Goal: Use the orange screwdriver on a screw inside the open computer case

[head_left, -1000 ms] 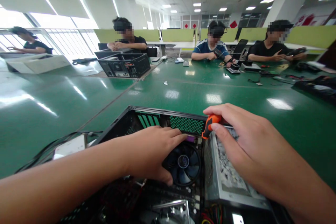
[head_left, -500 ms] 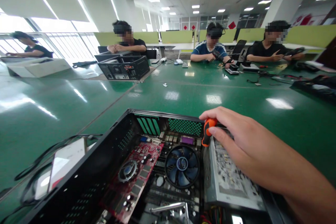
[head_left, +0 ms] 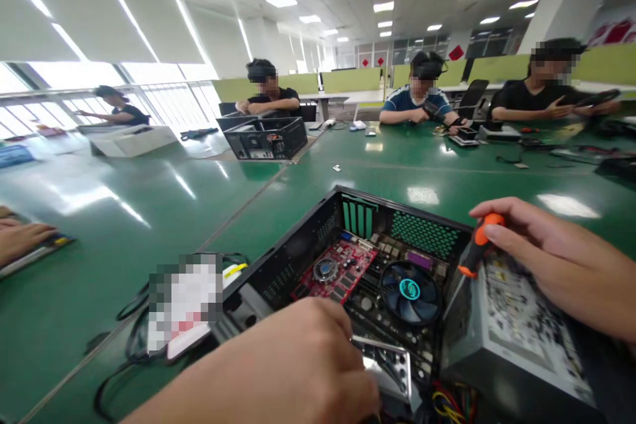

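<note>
My right hand [head_left: 556, 258] is closed around the orange and black handle of a screwdriver [head_left: 479, 246], whose shaft points down between the fan and the metal power supply [head_left: 521, 318]. My left hand [head_left: 313, 351] hangs over the near part of the open computer case [head_left: 278, 271] with curled fingers; whatever they grip is hidden. Beside those fingers lies a silvery metal bracket [head_left: 405, 371]. Inside the case are a red graphics card [head_left: 342, 265] and a round black CPU fan [head_left: 410, 289] above the motherboard. Coloured wires [head_left: 450, 404] show at the bottom.
White boxes or papers [head_left: 183, 305] and black cables [head_left: 112, 381] lie left of the case on the green table [head_left: 199, 238]. Another person's hand [head_left: 24, 238] shows at the left edge. Several people sit across the table, one behind another open case [head_left: 268, 137].
My left hand has come into view over the case. The view has swung left, so the case and my right hand appear farther right. The screwdriver stays in my right hand; its shaft now shows.
</note>
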A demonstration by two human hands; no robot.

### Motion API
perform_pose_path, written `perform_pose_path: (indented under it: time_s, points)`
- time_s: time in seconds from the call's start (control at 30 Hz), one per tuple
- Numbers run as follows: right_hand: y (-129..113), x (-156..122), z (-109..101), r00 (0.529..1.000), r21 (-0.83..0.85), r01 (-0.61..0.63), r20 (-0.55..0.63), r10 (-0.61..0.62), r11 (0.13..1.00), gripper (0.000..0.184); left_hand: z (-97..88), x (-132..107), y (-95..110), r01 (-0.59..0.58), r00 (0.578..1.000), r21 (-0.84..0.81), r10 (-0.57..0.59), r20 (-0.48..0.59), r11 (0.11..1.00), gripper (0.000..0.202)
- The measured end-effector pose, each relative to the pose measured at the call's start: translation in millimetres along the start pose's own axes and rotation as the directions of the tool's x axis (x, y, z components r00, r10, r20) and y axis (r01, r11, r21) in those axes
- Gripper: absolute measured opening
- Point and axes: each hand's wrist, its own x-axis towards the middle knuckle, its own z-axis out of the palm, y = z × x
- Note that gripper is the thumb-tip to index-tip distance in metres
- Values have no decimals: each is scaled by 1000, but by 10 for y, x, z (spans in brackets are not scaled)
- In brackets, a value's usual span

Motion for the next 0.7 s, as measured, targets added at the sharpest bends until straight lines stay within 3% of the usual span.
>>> perform_pose_path:
  time_s: [0.03,0.07,0.1,0.2,0.33,0.43,0.53,0.6,0.7]
  points:
    - [6,-27,11,999,-3,-23,-31,23,1000,45,-97,42,-15,-64,997,-73,66,30,995,37]
    - [-3,-56,25,997,-6,-41,-60,40,999,46,-180,67,-27,-54,998,-117,59,36,992,40]
    - [-25,-88,43,995,-9,-55,-85,54,998,47,-248,74,-37,-28,999,-157,32,22,987,44]
    - [-152,-210,105,987,-33,-80,-141,75,996,43,-381,15,-43,210,977,-119,-203,69,970,49]
    - [-361,-464,190,977,-38,-105,-190,96,994,38,-493,-127,-15,269,961,-87,-260,97,959,48]
    - [-493,-665,284,959,-3,-117,-260,112,993,39,-602,-142,52,310,937,52,-315,153,949,40]
    - [-586,-779,380,946,35,-92,-310,98,995,39,-726,4,180,250,930,232,-300,214,940,31]
    - [-620,-803,402,938,74,-44,-341,66,996,40,-778,193,242,218,902,323,-317,293,921,50]
    - [-632,-802,341,906,94,29,-424,13,995,39,-757,546,187,206,818,406,-385,429,890,85]
